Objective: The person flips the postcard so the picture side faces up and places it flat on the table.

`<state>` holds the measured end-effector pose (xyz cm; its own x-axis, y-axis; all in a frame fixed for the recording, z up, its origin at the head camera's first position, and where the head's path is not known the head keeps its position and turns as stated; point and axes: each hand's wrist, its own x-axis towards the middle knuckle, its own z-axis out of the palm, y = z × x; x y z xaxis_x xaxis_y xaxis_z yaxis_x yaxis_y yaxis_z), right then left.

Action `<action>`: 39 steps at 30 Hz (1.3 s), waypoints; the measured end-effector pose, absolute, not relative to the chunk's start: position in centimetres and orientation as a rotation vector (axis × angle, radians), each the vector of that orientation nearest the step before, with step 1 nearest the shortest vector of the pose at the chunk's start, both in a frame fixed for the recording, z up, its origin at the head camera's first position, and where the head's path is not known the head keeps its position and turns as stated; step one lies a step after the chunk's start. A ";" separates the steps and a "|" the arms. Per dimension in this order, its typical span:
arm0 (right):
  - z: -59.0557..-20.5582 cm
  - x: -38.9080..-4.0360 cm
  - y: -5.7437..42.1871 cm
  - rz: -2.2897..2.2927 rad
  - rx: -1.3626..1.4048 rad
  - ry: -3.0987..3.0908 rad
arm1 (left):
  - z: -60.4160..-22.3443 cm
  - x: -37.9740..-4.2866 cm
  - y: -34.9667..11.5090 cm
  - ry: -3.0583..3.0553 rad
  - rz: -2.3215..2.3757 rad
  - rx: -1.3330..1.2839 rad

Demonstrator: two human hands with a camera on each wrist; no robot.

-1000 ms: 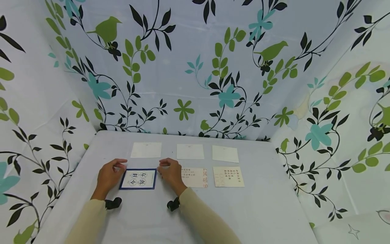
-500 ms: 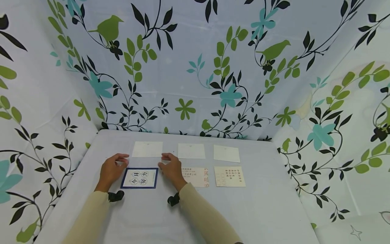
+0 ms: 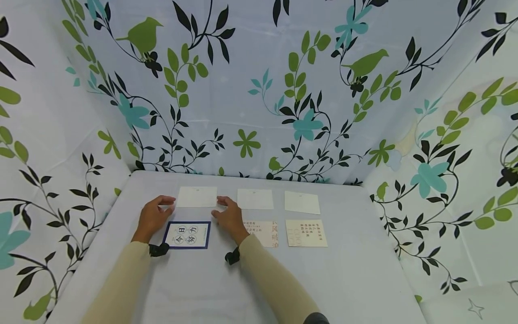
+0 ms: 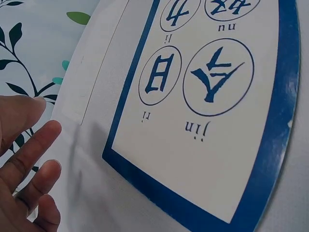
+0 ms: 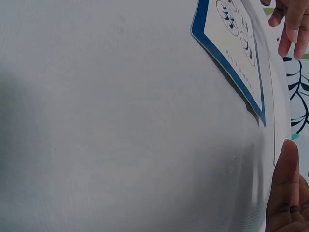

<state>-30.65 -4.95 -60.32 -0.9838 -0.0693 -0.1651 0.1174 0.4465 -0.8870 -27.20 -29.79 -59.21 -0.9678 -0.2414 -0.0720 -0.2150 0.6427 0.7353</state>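
On the white table, a blank cream card (image 3: 197,197) lies flat in the back row at the left. My left hand (image 3: 154,219) is at its left edge, fingers loosely bent and holding nothing; the left wrist view shows thumb and fingers (image 4: 41,166) apart. At the card's right edge is my right hand (image 3: 231,220), its fingertips very close to that edge; whether they touch it cannot be told. Just in front, between the wrists, lies a blue-bordered card (image 3: 187,235) with circled Chinese characters. The right wrist view shows my right thumb (image 5: 286,186), with the other fingers mostly hidden.
Two more blank cards, one in the middle (image 3: 255,199) and one at the right (image 3: 301,202), complete the back row. In front of them lie a card with red lettering (image 3: 263,234), partly behind my right hand, and a cream printed card (image 3: 306,233). Patterned curtains (image 3: 243,90) surround the table.
Both hands have moved away from me, from beside the blue-bordered card to the sides of the blank card behind it. The cards keep their places.
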 end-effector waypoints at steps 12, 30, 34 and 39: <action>-59.8 -31.8 -5.2 -1.485 0.039 2.492 | -59.3 -28.8 -29.3 -2.839 -1.289 0.401; -59.9 -32.1 -5.8 -1.388 -0.022 2.542 | -58.9 -29.6 -28.8 -2.858 -1.289 0.376; -59.9 -32.0 -5.9 -1.367 -0.008 2.556 | -59.2 -29.7 -28.6 -2.855 -1.279 0.368; -59.7 -31.9 -6.2 -1.357 0.004 2.562 | -59.3 -29.8 -28.5 -2.848 -1.275 0.370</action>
